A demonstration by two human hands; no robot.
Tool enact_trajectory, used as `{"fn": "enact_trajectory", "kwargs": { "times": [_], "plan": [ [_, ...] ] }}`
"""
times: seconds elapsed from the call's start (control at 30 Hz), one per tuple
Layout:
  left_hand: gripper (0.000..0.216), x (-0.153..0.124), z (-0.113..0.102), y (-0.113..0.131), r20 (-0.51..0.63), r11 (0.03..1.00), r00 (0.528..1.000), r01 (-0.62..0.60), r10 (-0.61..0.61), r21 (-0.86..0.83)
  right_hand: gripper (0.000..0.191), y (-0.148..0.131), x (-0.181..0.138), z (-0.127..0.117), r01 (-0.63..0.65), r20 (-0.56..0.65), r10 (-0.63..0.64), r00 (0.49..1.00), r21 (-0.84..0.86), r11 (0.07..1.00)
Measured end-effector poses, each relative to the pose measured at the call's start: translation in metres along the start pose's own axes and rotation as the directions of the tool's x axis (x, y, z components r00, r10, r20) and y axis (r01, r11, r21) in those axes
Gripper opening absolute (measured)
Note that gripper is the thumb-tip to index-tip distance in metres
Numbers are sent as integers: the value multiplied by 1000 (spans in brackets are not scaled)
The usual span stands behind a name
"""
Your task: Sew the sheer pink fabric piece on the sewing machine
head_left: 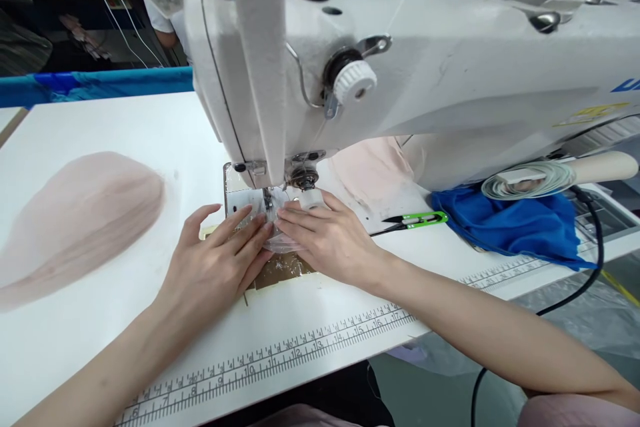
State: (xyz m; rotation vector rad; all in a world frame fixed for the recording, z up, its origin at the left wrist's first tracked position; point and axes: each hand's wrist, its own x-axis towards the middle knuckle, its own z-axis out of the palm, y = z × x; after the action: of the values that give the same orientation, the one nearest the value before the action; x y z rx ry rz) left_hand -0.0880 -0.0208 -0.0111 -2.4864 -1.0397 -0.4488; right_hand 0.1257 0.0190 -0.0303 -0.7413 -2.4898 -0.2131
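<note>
A small piece of sheer, pale fabric (284, 244) lies under the presser foot (269, 199) of a white sewing machine (435, 47). My left hand (215, 260) rests on its left side, fingers stretched out and thumb apart. From the right, my right hand (337, 233) lies flat over the fabric, its fingertips beside the foot. Both hands press down rather than grip. My fingers cover much of the fabric and the needle plate.
Sheer pink fabric (85, 220) lies on the table at left, and more pink fabric (375, 167) lies behind the needle. Green-handled thread snips (425, 219) and a blue cloth (520, 230) are at right. A printed ruler (300, 355) follows the front edge.
</note>
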Motion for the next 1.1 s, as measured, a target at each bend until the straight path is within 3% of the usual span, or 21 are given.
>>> {"fn": "enact_trajectory", "kwargs": {
  "times": [0.5,1.1],
  "plan": [
    [28,-1,5,-7,22,999,999,32,-31,-26,26,1,3,2,-8,-7,8,1000,4,1000],
    [29,2,10,-13,23,999,999,36,-36,1,32,2,6,1,-74,137,77,988,-27,997]
  ]
}}
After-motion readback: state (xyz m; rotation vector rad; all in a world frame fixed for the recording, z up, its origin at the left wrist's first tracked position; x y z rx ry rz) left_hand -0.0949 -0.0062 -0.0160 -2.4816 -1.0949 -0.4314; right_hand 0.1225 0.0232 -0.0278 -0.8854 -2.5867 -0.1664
